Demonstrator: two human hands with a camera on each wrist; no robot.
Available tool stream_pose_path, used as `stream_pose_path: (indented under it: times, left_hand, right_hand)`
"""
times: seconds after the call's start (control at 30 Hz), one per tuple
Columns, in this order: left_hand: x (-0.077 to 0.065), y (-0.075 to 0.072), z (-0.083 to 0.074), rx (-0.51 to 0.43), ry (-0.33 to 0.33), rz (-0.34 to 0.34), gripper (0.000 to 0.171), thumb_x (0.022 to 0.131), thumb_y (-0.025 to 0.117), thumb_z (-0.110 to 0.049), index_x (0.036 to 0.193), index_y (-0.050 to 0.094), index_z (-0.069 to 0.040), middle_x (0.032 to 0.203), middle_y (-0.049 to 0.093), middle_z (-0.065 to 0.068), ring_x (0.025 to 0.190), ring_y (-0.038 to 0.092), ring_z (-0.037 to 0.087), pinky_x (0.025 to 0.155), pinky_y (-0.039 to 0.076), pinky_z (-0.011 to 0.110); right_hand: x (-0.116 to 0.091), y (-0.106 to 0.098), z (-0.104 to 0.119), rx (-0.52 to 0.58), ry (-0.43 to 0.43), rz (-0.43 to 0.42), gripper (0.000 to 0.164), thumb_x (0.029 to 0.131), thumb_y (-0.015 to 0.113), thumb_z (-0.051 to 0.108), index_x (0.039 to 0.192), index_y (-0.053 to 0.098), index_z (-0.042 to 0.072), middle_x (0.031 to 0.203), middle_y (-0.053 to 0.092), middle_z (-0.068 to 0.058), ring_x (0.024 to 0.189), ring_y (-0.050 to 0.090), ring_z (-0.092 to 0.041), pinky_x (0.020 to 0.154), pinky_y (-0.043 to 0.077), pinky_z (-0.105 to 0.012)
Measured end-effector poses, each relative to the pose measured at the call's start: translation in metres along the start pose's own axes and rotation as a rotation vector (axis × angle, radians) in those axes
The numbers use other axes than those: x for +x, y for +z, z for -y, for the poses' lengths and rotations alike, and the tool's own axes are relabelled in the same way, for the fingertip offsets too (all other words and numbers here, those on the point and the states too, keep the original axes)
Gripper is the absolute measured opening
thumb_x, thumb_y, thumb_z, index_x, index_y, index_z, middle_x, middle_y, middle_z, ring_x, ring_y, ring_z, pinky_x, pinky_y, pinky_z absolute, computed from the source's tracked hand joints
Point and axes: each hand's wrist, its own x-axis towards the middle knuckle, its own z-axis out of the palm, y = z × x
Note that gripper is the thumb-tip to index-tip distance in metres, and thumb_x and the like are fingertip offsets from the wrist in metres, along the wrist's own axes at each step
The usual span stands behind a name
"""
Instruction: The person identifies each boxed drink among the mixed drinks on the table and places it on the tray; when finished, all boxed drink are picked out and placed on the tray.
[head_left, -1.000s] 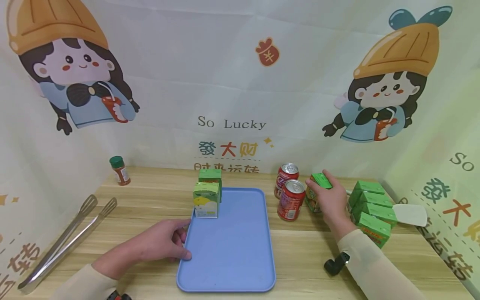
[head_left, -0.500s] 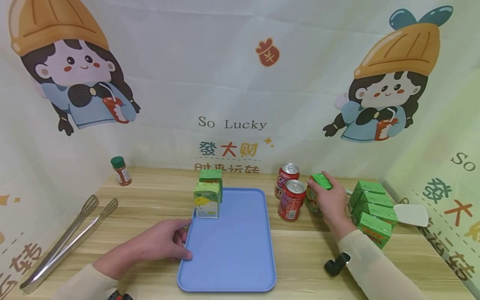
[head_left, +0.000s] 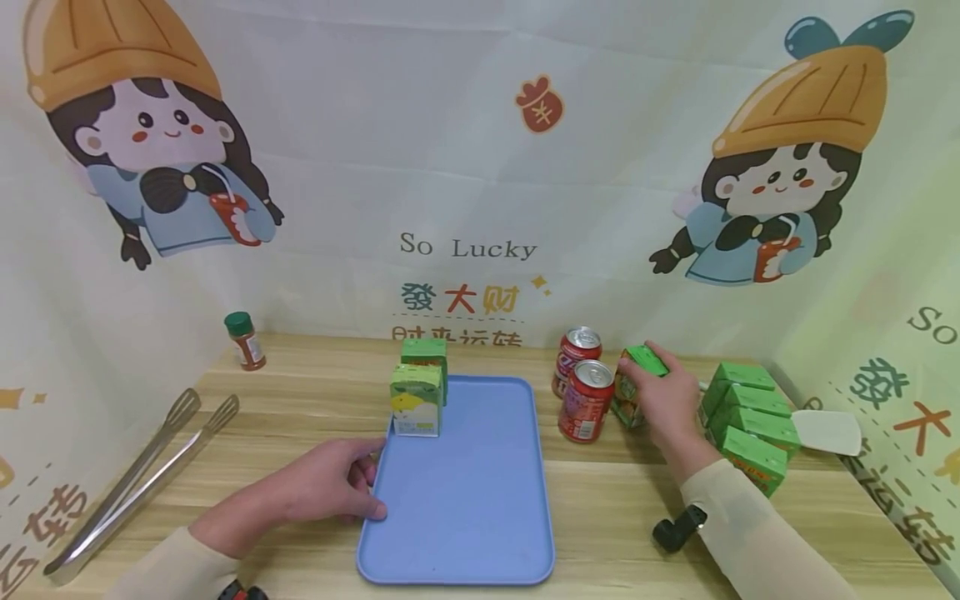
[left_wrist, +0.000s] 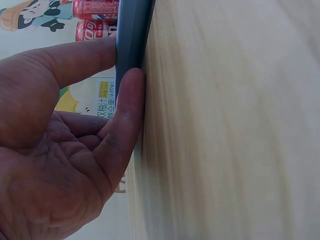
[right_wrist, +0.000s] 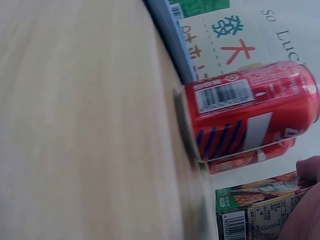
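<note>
My right hand [head_left: 671,392] grips a green-topped drink carton [head_left: 627,398] from above, just right of two red soda cans. In the right wrist view the carton [right_wrist: 267,215] stands upright, its base close to the table, with part of it hidden by the fingers. The nearer can [right_wrist: 250,107] is beside it. My left hand [head_left: 315,483] holds the left rim of a blue tray [head_left: 465,500], thumb and fingertips at the edge. In the left wrist view, fingers [left_wrist: 131,87] touch the tray's side wall [left_wrist: 132,37]. A yellow-green carton [head_left: 417,404] and a green carton [head_left: 427,350] stand at the tray's far left corner.
Several green cartons [head_left: 750,412] stand in a row at the right, by a white spatula [head_left: 828,432]. Metal tongs [head_left: 142,483] lie at the left. A green-capped spice bottle [head_left: 246,342] stands at the back left. A printed cloth [head_left: 360,167] hangs behind the table.
</note>
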Motion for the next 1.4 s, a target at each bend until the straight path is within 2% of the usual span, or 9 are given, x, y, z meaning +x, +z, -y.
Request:
stream_pose_path:
  times: [0.17, 0.47, 0.73, 0.87, 1.03, 1.23, 1.4]
  left_hand:
    - [0.000, 0.000, -0.001, 0.008, -0.002, 0.001, 0.106, 0.086, 0.096, -0.010, 0.163, 0.030, 0.022, 0.104, 0.064, 0.010, 0.085, 0.065, 0.023, 0.068, 0.063, 0.036]
    - [0.000, 0.000, 0.000, 0.014, -0.013, -0.004, 0.106, 0.086, 0.096, -0.010, 0.163, 0.031, 0.021, 0.104, 0.065, 0.009, 0.086, 0.065, 0.023, 0.068, 0.063, 0.036]
    - [0.000, 0.000, 0.000, 0.029, -0.013, -0.012, 0.106, 0.086, 0.096, -0.011, 0.163, 0.032, 0.021, 0.104, 0.065, 0.009, 0.086, 0.065, 0.023, 0.068, 0.063, 0.035]
    - [-0.001, 0.000, -0.001, 0.032, -0.017, -0.008, 0.106, 0.086, 0.096, -0.012, 0.163, 0.031, 0.021, 0.104, 0.065, 0.009, 0.085, 0.065, 0.023, 0.068, 0.063, 0.035]
    - [-0.001, 0.000, -0.001, 0.039, -0.018, -0.009, 0.105, 0.086, 0.096, -0.012, 0.163, 0.031, 0.020, 0.104, 0.065, 0.008, 0.084, 0.066, 0.022, 0.068, 0.062, 0.034]
    - [-0.001, 0.000, -0.001, 0.043, -0.021, -0.012, 0.106, 0.086, 0.096, -0.013, 0.163, 0.032, 0.020, 0.103, 0.065, 0.008, 0.083, 0.066, 0.022, 0.067, 0.061, 0.033]
    - [-0.001, 0.000, 0.000, 0.040, -0.012, -0.010, 0.106, 0.086, 0.097, -0.013, 0.163, 0.031, 0.021, 0.103, 0.066, 0.008, 0.083, 0.066, 0.022, 0.067, 0.060, 0.033]
  right_hand:
    - [-0.001, -0.008, 0.012, -0.062, 0.004, 0.013, 0.074, 0.105, 0.077, 0.037, 0.170, 0.048, 0.019, 0.171, 0.044, -0.021, 0.149, 0.047, -0.040, 0.118, 0.046, -0.056]
    - [-0.006, -0.025, 0.041, -0.054, 0.002, 0.009, 0.073, 0.105, 0.078, 0.040, 0.170, 0.049, 0.025, 0.165, 0.051, -0.019, 0.136, 0.054, -0.037, 0.107, 0.052, -0.050]
    - [-0.015, -0.034, 0.056, -0.006, -0.059, 0.049, 0.070, 0.105, 0.080, 0.036, 0.168, 0.053, 0.025, 0.160, 0.053, -0.015, 0.124, 0.056, -0.026, 0.085, 0.055, -0.025]
    - [-0.022, -0.038, 0.065, 0.007, -0.097, 0.047, 0.068, 0.104, 0.081, 0.033, 0.166, 0.056, 0.024, 0.160, 0.051, -0.014, 0.120, 0.054, -0.023, 0.079, 0.056, -0.020]
    - [-0.033, -0.041, 0.076, 0.008, -0.113, 0.060, 0.068, 0.102, 0.083, 0.037, 0.164, 0.058, 0.025, 0.159, 0.051, -0.012, 0.119, 0.052, -0.021, 0.079, 0.057, -0.020]
    - [-0.049, -0.041, 0.084, -0.014, -0.185, 0.132, 0.069, 0.100, 0.084, 0.045, 0.163, 0.060, 0.026, 0.158, 0.059, -0.004, 0.118, 0.056, -0.018, 0.082, 0.056, -0.018]
    - [-0.066, -0.033, 0.087, 0.056, -0.240, 0.224, 0.064, 0.102, 0.084, 0.037, 0.160, 0.063, 0.021, 0.151, 0.070, 0.001, 0.120, 0.065, -0.010, 0.089, 0.058, -0.018]
